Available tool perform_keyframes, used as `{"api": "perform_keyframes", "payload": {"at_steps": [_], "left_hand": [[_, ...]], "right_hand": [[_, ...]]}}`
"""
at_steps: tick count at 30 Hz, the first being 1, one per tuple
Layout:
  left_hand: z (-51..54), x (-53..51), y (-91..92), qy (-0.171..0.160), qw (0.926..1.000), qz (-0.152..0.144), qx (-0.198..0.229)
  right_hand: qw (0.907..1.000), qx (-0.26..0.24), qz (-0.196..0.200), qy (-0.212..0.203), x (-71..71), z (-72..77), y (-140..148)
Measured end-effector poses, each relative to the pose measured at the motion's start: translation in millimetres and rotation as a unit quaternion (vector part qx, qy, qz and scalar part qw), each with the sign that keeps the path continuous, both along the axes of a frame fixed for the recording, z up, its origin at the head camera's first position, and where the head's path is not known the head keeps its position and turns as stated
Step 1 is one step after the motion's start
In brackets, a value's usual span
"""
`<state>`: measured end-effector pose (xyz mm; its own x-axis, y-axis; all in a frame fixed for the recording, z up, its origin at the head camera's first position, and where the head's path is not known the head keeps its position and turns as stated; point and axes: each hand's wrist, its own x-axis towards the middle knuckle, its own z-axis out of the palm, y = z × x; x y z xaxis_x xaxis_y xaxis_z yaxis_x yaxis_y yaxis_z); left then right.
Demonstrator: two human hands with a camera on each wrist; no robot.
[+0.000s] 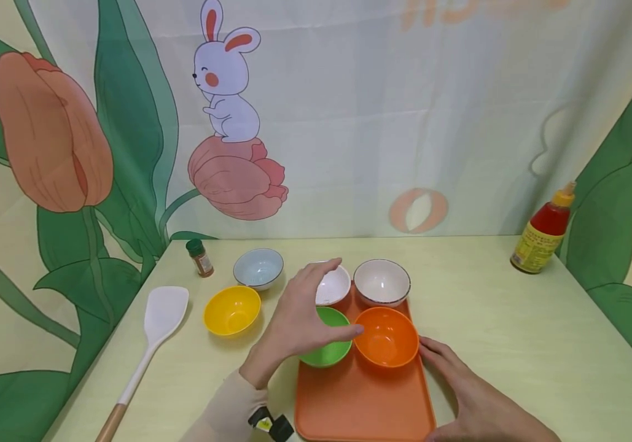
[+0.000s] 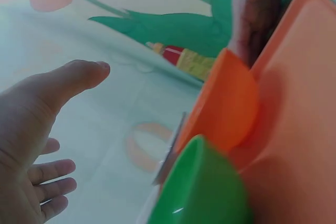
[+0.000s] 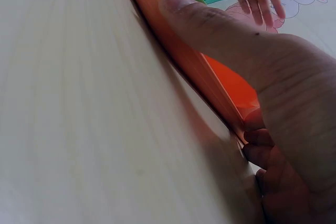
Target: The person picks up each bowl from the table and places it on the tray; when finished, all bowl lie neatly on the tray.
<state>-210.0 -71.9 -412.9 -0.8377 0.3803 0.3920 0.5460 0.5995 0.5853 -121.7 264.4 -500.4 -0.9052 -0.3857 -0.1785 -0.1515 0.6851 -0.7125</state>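
My left hand [image 1: 307, 313] hovers over the green bowl [image 1: 327, 353], its thumb and fingers spread apart. Nothing lies between them in the left wrist view. The right hand [image 1: 473, 393] touches the right side of the orange tray [image 1: 365, 405], thumb toward the near end and fingertips beside the orange bowl [image 1: 386, 337]. In the right wrist view the thumb [image 3: 210, 30] lies along the tray's side wall. Behind the green bowl is a white bowl [image 1: 335, 285], partly hidden by the left hand. A cream bowl [image 1: 382, 282] with a dark rim stands at the tray's far end.
Left of the tray are a yellow bowl [image 1: 233, 311], a light blue bowl [image 1: 258, 269], a small green-capped spice jar [image 1: 200, 258] and a white spatula [image 1: 152, 334] with a wooden handle. A red sauce bottle [image 1: 543, 233] stands at the far right. Behind hangs a printed curtain [image 1: 349, 123].
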Motion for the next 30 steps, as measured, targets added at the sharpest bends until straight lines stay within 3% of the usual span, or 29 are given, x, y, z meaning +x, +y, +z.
{"api": "perform_keyframes", "payload": {"at_steps": [7,13,19,26,30], "left_hand": [[19.5,-5.8,-44.1,0.011,0.9966,0.044,0.069],[22.5,-5.7,-89.6,0.044,0.9907,0.089,0.093],[10.0,1.2,-128.3,0.022,0.9857,0.151,0.071],[-13.8,10.9,-153.8,-0.022,0.9838,0.170,0.052],[-25.5,11.1,-161.4,-0.037,0.9824,0.180,0.036]], "right_hand": [[1.0000,0.001,0.005,0.004,-0.3,1.3,0.8],[1.0000,0.004,0.000,0.001,-1.2,0.3,0.9],[0.9999,0.005,-0.009,-0.012,-3.0,-1.2,-0.9],[0.9993,0.007,-0.028,-0.022,-4.5,-1.2,-4.8],[0.9989,0.000,-0.037,-0.027,-6.3,-0.7,-6.3]]}}
